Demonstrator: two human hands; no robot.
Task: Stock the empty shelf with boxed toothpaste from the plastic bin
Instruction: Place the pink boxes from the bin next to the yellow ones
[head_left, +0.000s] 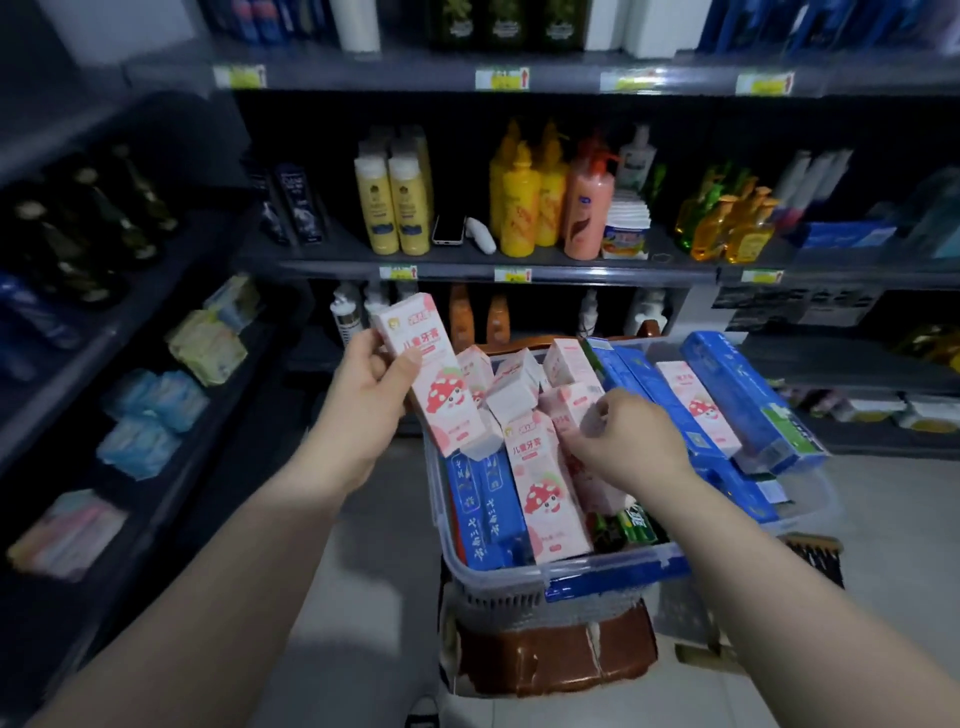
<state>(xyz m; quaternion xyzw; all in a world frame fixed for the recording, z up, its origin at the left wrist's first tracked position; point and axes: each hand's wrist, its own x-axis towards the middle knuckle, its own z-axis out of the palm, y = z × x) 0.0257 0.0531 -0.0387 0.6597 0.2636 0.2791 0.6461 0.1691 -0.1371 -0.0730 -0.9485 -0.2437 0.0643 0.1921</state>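
A clear plastic bin (519, 574) sits on a brown stool in front of me, filled with several pink and blue toothpaste boxes. My left hand (363, 395) grips a pink toothpaste box (426, 364) with a strawberry cartoon, held tilted above the bin's left edge. My right hand (623, 441) reaches into the bin, and its fingers pinch another pink box (563, 410) among the pile. A further pink box (545, 488) lies flat near the front, beside blue boxes (483, 504). Long blue boxes (748, 395) lie at the bin's right side.
Dark shelves stand ahead, holding yellow bottles (400, 202), an orange-pink bottle (587, 208) and a phone (448, 228). Left shelves hold packs of tissues (156, 400). The brown stool (550, 654) stands on a pale tiled floor. A brush (815, 556) lies to the right.
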